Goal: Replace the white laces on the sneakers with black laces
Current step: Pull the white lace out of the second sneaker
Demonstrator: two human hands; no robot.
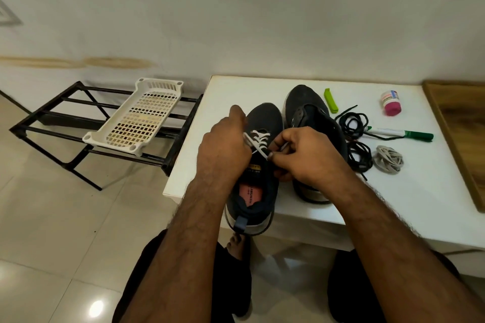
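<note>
Two dark sneakers stand on the white table [393,204]. The left sneaker [265,118] carries a white lace [258,140] through its lower eyelets. My left hand [225,149] pinches one strand of that lace on the shoe's left side. On the right side, my right hand [304,155] pinches the other strand near its tip. The right sneaker [307,107] has no lace in it. Two coils of black lace [353,124] [359,156] lie to its right, and a removed white lace [388,160] sits bundled beside them.
A green clip [330,100], a small jar with a pink lid [391,102] and a green marker [401,134] lie on the table's far right. A wooden tray [456,123] borders the table. A black rack [52,123] holding a white basket [136,115] stands at left.
</note>
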